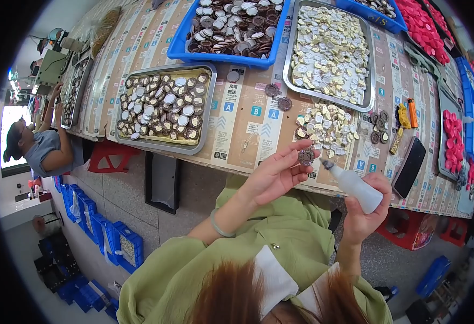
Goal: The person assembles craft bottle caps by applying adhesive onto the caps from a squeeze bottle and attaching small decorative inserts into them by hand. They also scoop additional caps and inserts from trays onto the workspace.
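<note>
Near the table's front edge, my left hand [281, 174] pinches a small brown scalloped disc [306, 157] between thumb and fingers. My right hand [367, 213] is wrapped around a white squeeze bottle [357, 189], tilted so that its dark nozzle points at the disc. A small gap seems to lie between nozzle and disc. Just beyond my hands is a loose pile of small gold and white pieces [331, 127]. More brown discs [284, 103] lie behind it, and another cluster [379, 127] sits to the right.
A metal tray of assembled discs [207, 116] stands left, a blue bin [175, 51] behind, and a metal tray of gold pieces [371, 81] beyond the pile. At right lie a phone [409, 167], an orange lighter [412, 113] and pink pieces [453, 140]. Another person [48, 146] sits far left.
</note>
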Demonstrator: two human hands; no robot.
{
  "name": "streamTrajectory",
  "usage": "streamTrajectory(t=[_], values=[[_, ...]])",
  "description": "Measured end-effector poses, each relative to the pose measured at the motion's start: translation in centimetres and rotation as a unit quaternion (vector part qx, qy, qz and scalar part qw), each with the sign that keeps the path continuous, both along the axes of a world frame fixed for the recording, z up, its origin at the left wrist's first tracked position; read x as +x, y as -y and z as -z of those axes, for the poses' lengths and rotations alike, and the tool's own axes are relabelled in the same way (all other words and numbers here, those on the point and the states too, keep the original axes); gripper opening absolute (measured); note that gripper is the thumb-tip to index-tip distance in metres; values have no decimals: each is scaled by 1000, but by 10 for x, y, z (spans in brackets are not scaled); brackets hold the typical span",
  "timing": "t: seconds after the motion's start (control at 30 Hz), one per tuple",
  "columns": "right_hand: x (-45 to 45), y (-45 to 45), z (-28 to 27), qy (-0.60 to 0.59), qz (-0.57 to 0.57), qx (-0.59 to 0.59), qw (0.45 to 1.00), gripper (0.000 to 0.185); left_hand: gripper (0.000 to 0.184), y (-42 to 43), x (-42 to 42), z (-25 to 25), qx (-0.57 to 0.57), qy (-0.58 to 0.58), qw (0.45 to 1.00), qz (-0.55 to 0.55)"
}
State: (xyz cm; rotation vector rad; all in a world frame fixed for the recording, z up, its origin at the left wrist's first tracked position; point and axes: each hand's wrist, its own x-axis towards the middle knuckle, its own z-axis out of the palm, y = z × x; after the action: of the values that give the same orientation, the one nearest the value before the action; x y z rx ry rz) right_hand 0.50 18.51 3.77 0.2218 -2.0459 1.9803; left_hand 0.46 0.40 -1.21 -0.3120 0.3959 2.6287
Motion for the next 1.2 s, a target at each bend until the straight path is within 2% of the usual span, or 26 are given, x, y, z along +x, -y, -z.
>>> streamTrajectory(t=[0.13, 0.33, 0.63, 0.83, 0.93, 1.2], values=[[3, -1, 2, -7, -4, 48, 999, 42, 34, -1, 2, 1, -34, 0, 999, 14], [2, 1, 2, 6, -10, 72, 997, 39, 34, -3, 1, 0, 5, 15, 1000, 6], [1, 0, 2, 6, -16, 101, 995, 37, 36, -2, 2, 3, -18, -10, 1000, 9], [0, 0, 1, 9, 13, 108, 994, 35, 35, -2, 3, 3, -31, -15, 999, 19], [-1, 1, 0, 7, 7, 114, 993, 35, 33, -2, 3, 2, -5, 9, 1000, 12], [3, -4, 3, 11, -9, 102, 995, 33, 34, -2, 4, 4, -32, 2, 999, 15]])
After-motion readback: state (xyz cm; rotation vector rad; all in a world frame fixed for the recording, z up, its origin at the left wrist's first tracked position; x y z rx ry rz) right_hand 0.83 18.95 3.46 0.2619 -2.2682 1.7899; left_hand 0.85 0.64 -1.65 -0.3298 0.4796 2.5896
